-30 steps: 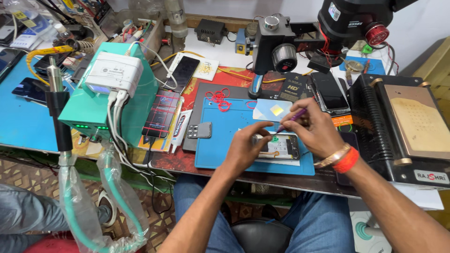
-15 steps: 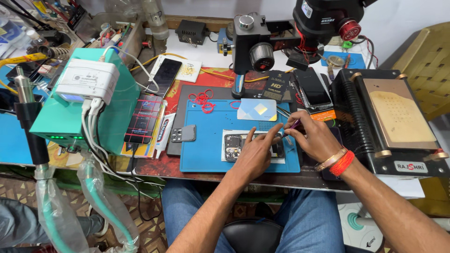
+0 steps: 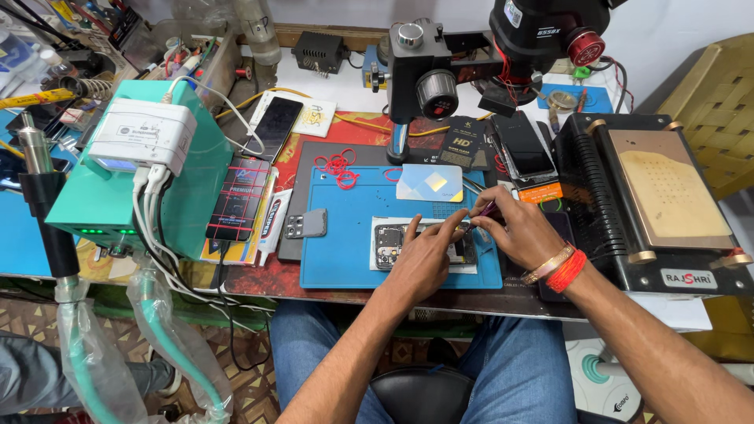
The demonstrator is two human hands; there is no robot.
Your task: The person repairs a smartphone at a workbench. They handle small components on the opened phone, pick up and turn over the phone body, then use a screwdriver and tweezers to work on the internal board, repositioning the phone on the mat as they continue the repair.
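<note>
While we look down at a cluttered repair bench, our left hand (image 3: pixel 424 259) lies flat-ish on an opened phone (image 3: pixel 416 245), fingers together & pressing its right half to pin it. The phone sits back-off on a white sheet on the blue work mat (image 3: pixel 345 235), directly under those fingertips. Our right hand (image 3: pixel 522 228) is just beside the left, thumb & forefinger pinched shut on a thin pink-handled tool (image 3: pixel 488 208); its tip, near the phone's right end, is hidden by the fingers. A small grey camera-cutout part (image 3: pixel 306 224) lies well to the left of both hands, and a pale card (image 3: pixel 430 183) just beyond the fingertips.

We judge the phone light, stiff but fragile w/ exposed innards; probably best held by its outer frame edges, not the board. The tool looks slim & likely slippery, so grip near the tip end.
</note>
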